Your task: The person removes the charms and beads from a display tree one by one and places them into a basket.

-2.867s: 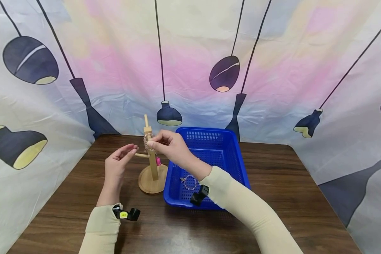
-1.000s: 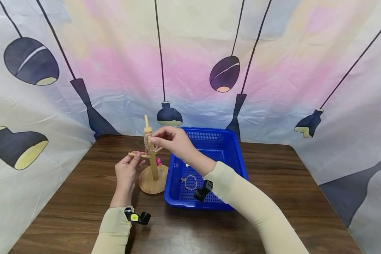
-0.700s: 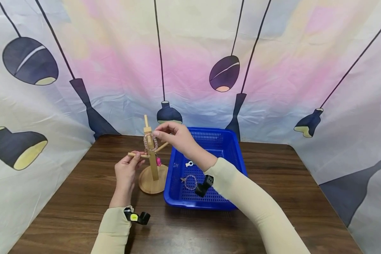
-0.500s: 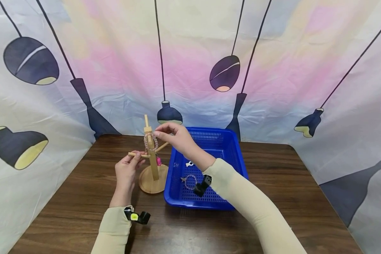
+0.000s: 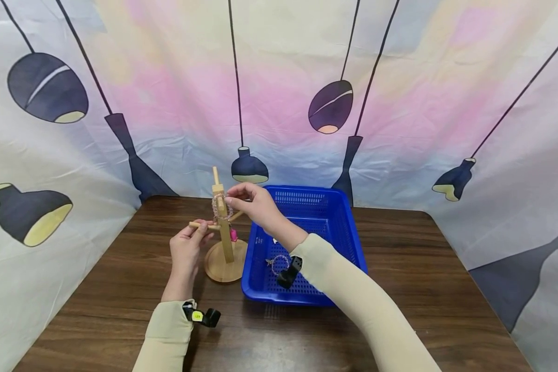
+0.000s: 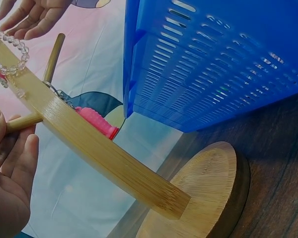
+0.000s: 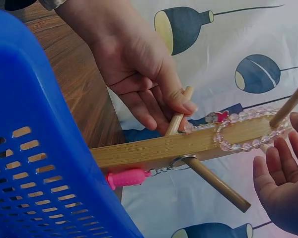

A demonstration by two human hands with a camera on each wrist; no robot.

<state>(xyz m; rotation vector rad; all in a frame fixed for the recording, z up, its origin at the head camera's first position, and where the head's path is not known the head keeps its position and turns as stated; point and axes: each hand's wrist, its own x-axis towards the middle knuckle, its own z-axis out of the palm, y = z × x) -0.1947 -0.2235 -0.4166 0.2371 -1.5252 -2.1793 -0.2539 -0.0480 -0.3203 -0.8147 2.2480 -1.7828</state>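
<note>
A wooden peg stand (image 5: 226, 243) with a round base rises left of the blue basket. My left hand (image 5: 186, 248) pinches its left peg (image 7: 178, 119) between thumb and fingers. A clear pinkish bead bracelet (image 7: 236, 147) hangs round an upper peg (image 7: 290, 101) and lies against the post; a small red charm (image 7: 221, 116) shows beside it. My right hand (image 5: 258, 205) is at the bracelet's right side, fingers loosely bent and holding nothing that I can see; whether the fingertips touch the beads I cannot tell. On another peg hangs a pink keychain (image 6: 97, 120) by its metal ring.
The blue perforated basket (image 5: 302, 299) stands right of the stand, under my right forearm. Inside lie another bead bracelet (image 5: 273, 266) with a charm and a small white item (image 5: 275, 241), partly hidden by the arm. The brown table (image 5: 400, 258) meets a printed curtain behind.
My left hand has moved right and taken hold of the left peg. My right hand has let go of the bracelet, drawn off to the right, then come slightly back towards it.
</note>
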